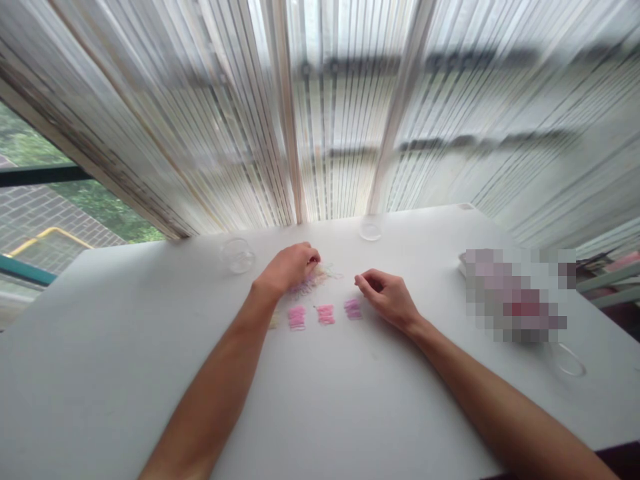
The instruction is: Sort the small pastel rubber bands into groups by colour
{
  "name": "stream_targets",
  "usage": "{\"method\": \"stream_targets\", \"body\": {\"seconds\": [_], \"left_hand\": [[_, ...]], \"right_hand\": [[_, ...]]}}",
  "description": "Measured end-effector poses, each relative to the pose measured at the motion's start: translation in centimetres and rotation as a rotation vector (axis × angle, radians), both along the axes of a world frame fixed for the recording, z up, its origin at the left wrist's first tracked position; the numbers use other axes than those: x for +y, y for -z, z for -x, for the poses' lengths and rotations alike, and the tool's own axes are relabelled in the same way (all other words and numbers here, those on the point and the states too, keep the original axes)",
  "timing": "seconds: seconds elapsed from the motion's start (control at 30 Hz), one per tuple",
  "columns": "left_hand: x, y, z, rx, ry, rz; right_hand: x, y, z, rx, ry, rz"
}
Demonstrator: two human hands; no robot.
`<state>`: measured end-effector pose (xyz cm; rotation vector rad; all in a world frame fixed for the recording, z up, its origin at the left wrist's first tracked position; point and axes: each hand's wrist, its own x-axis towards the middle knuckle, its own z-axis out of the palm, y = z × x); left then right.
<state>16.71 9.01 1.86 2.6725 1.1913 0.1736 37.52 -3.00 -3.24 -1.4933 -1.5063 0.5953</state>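
A loose pile of small, thin pastel pieces (307, 287) lies mid-table; they are too small to tell their kind. Over its far edge is my left hand (295, 263), fingers bent and pinched together, with whatever they hold hidden. To the right of the pile, my right hand (385, 295) rests near the table with thumb and forefinger closed; nothing can be made out between them. Nearer to me the same sort of pieces lie in neat stacked groups: a pink group (297, 318), a coral-pink group (326, 315) and a purple group (353, 309). A pale yellow group (273, 320) is partly hidden by my left forearm.
On the white table (320, 400), a clear round container (238, 256) stands at the back left, and a clear shallow dish (371, 231) at the back. A blurred-out pinkish item (510, 297) with a white loop (570, 360) lies right. String curtains (340, 120) hang behind the table.
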Motion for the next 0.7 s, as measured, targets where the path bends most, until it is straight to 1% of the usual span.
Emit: {"method": "stream_targets", "body": {"seconds": [0.13,0.3,0.57,0.63,0.7], "left_hand": [[0.4,-0.6,0.6,-0.039,0.006,-0.006],[0.7,-1.3,1.3,-0.134,0.017,-0.011],[1.1,-1.0,1.9,-0.227,0.013,0.002],[0.9,-1.4,1.9,-0.256,0.021,-0.004],[0.5,-2.1,2.0,-0.295,0.035,-0.022]], "right_hand": [[0.0,0.0,0.0,-0.005,0.002,-0.003],[0.1,0.0,0.0,-0.006,0.001,-0.003],[0.1,0.0,0.0,-0.022,0.01,0.007],[0.1,0.0,0.0,-0.027,0.008,0.011],[0.1,0.0,0.0,-0.033,0.006,0.009]]}}
